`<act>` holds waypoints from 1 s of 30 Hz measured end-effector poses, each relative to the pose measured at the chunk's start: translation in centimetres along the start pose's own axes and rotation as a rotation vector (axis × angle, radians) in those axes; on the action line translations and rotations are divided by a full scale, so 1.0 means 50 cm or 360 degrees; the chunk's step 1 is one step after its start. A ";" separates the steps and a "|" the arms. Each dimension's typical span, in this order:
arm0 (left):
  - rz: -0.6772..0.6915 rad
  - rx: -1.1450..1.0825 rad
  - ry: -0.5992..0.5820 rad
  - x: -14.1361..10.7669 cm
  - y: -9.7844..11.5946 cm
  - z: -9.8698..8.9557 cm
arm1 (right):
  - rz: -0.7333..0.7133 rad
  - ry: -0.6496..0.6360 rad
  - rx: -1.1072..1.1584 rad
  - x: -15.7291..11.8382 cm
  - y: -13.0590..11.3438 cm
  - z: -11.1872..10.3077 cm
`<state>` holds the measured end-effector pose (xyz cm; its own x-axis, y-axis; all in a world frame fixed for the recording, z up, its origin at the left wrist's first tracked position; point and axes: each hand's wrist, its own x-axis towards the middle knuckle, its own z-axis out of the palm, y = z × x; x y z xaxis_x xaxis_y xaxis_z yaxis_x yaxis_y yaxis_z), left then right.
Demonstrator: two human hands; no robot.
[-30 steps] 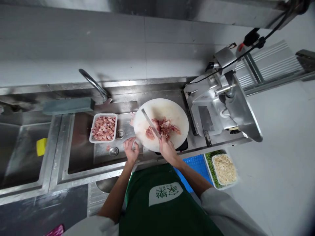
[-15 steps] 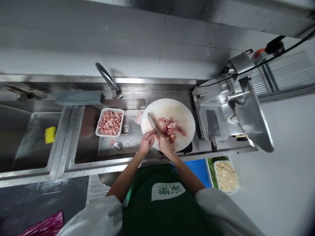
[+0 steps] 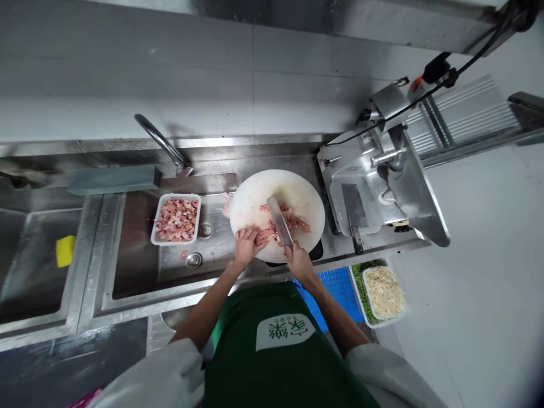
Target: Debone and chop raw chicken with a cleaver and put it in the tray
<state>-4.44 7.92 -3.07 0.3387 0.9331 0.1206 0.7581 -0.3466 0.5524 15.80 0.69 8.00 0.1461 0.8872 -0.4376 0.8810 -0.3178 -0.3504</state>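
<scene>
The right hand grips a broad steel cleaver, blade over raw pink meat pieces on the round white chopping board. The left hand, fingers curled, steadies meat at the board's near edge. A white tray of cut meat sits left of the board for collecting.

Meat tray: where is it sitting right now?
In the head view, the meat tray sits in the sink left of the round cutting board, below the faucet and beside a drain.
</scene>
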 end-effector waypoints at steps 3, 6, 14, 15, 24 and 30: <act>-0.0213 -0.0129 0.0415 -0.058 0.021 0.021 | -0.0095 -0.0061 -0.0086 -0.005 -0.029 -0.010; -0.0218 -0.0268 0.0609 -0.075 0.012 0.019 | -0.0160 0.0133 -0.0068 0.004 -0.062 -0.028; 0.0333 -0.0392 0.0100 -0.053 -0.020 0.030 | -0.0195 -0.0214 -0.0158 0.072 -0.092 0.039; 0.0340 -0.0387 0.0109 -0.054 -0.020 0.029 | -0.0222 -0.0217 -0.0168 0.075 -0.091 0.035; 0.0208 -0.0438 0.0622 -0.082 -0.028 0.010 | -0.0196 0.0110 -0.0154 0.025 -0.136 0.024; 0.0324 -0.0526 0.0316 -0.058 -0.016 0.044 | -0.0093 -0.0169 -0.0132 0.073 -0.127 0.074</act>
<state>-4.80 5.28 -5.69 0.3245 0.8605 0.3926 0.4568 -0.5061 0.7316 9.10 4.72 5.54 0.0487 0.8617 -0.5050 0.9215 -0.2339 -0.3102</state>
